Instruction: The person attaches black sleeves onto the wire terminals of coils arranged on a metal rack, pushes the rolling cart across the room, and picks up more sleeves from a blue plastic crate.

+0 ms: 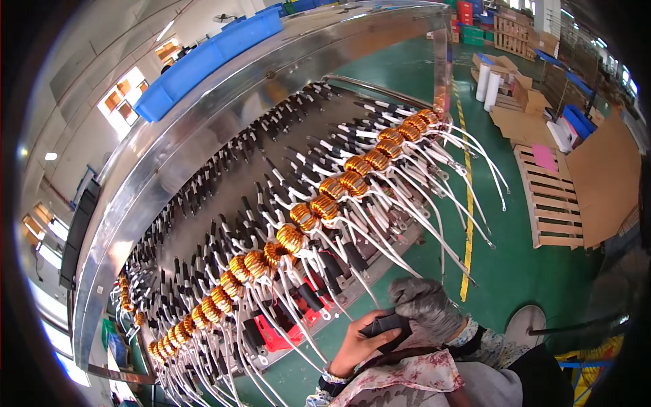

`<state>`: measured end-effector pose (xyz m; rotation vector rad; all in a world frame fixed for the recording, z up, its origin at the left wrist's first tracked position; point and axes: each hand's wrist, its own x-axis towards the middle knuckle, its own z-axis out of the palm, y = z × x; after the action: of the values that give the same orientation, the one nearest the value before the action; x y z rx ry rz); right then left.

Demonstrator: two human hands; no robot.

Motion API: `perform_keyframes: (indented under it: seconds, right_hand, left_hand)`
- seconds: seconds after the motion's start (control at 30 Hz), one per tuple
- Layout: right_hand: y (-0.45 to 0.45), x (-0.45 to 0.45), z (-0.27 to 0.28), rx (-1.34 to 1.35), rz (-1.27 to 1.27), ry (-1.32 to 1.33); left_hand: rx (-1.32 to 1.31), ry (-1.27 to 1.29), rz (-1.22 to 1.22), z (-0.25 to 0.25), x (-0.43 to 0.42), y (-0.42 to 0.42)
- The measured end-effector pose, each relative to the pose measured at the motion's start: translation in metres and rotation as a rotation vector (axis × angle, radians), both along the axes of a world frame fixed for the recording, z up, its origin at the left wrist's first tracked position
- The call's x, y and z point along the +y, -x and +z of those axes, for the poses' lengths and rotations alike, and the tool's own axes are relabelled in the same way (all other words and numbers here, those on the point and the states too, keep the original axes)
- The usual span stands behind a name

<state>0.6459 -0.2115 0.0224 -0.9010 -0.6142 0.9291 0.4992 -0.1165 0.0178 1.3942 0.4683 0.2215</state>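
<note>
Green floor [505, 271] spreads out wide here, and over it stands the big metal table [271, 74], its shiny frame sweeping across the view. A blue bin [210, 64] sits up on top; down low, a red crate [274, 334] peeks out behind the hanging wires. Along the near side runs the long row of copper coils [290, 237], white wires spilling from them toward the person.

Now to the hands, low in front of the body! The right hand [426, 308] wears a grey glove, its fingers curled in just beside the other — whether it grips anything, I cannot tell. The bare left hand [363, 342] is closed around a black piece [388, 331], thumb laid across the near face, fingers wrapped behind.

And that black piece, smallest of the lot, is in front of the body, well clear of the coils. It looks light, probably a bit soft and not fragile — a pinch across the flat sides, thumb against fingers, should hold it, though its surface is too dark to judge for slip.
</note>
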Motion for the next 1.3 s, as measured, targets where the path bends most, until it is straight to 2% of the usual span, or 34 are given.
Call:
perform_keyframes:
  seconds: [0.1, 0.13, 0.17, 0.23, 0.27, 0.3, 0.37, 0.43, 0.5, 0.53, 0.57, 0.63, 0.67, 0.7, 0.77, 0.8, 0.83, 0.87, 0.9, 0.97, 1.07, 1.2, 1.3]
  right_hand:
    - [-0.025, -0.012, 0.005, 0.022, -0.121, 0.100]
    - [-0.028, -0.017, 0.027, 0.273, -0.212, 0.056]
    - [-0.035, -0.018, 0.035, 0.268, -0.223, 0.056]
    - [-0.046, -0.022, 0.043, 0.356, -0.507, -0.053]
    - [-0.053, -0.028, 0.042, 0.297, -0.485, 0.006]
    - [-0.059, -0.034, 0.038, 0.294, -0.487, 0.007]
    - [-0.071, -0.042, 0.030, 0.276, -0.197, 0.086]
    - [-0.075, -0.038, 0.012, 0.283, -0.185, 0.175]
    - [-0.073, -0.025, -0.005, -0.155, -0.338, 0.305]
    - [-0.071, -0.024, -0.006, -0.301, -0.318, 0.294]
    - [-0.067, -0.021, 0.000, -0.298, -0.315, 0.289]
    - [-0.058, -0.014, 0.007, -0.285, -0.112, 0.494]
    - [-0.051, -0.006, 0.000, -0.354, -0.095, 0.562]
    - [-0.046, 0.001, -0.015, -0.345, -0.105, 0.560]
    - [-0.040, 0.018, -0.050, -0.697, -0.182, 0.547]
    - [-0.038, 0.025, -0.061, -0.692, -0.190, 0.545]
    - [-0.035, 0.033, -0.070, -0.810, -0.286, 0.502]
    - [-0.033, 0.038, -0.075, -0.928, -0.381, 0.456]
    - [-0.032, 0.041, -0.077, -0.923, -0.386, 0.453]
    - [-0.030, 0.047, -0.078, -1.089, -0.411, 0.441]
    - [-0.026, 0.057, -0.075, -0.951, -0.412, 0.479]
    - [-0.018, 0.070, -0.059, -0.916, -0.356, 0.489]
    - [-0.020, 0.094, -0.073, -0.992, -0.489, 0.366]
  left_hand:
    - [-0.021, 0.047, -0.034, -0.003, 0.000, -0.011]
    - [-0.013, 0.055, -0.046, -0.004, 0.002, -0.014]
    - [-0.018, 0.058, -0.057, -0.005, 0.002, -0.020]
    - [-0.082, 0.309, 0.011, -0.011, 0.004, -0.034]
    - [-0.077, 0.420, 0.034, -0.028, 0.010, -0.040]
    - [-0.079, 0.422, 0.032, -0.032, 0.011, -0.047]
    - [-0.129, 0.549, 0.042, -0.030, 0.015, -0.065]
    - [-0.141, 0.595, 0.010, -0.022, 0.012, -0.072]
    - [-0.158, 0.643, 0.021, -0.018, 0.011, -0.073]
    - [-0.159, 0.638, 0.025, -0.018, 0.013, -0.070]
    - [-0.146, 0.650, 0.073, -0.019, 0.016, -0.063]
    - [-0.124, 0.655, 0.114, -0.020, 0.021, -0.048]
    - [-0.112, 0.647, 0.144, -0.019, 0.022, -0.040]
    - [-0.099, 0.639, 0.172, -0.020, 0.022, -0.032]
    - [-0.081, 0.606, 0.188, -0.027, 0.025, -0.022]
    - [-0.088, 0.600, 0.200, -0.026, 0.025, -0.018]
    - [-0.094, 0.593, 0.214, -0.026, 0.025, -0.015]
    - [-0.089, 0.600, 0.249, -0.028, 0.025, -0.012]
    - [-0.086, 0.594, 0.246, -0.030, 0.025, -0.011]
    - [-0.085, 0.594, 0.258, -0.031, 0.025, -0.008]
    - [-0.084, 0.580, 0.253, -0.025, 0.024, -0.007]
    - [-0.093, 0.573, 0.242, -0.025, 0.024, -0.005]
    - [-0.090, 0.580, 0.240, -0.023, 0.026, -0.007]
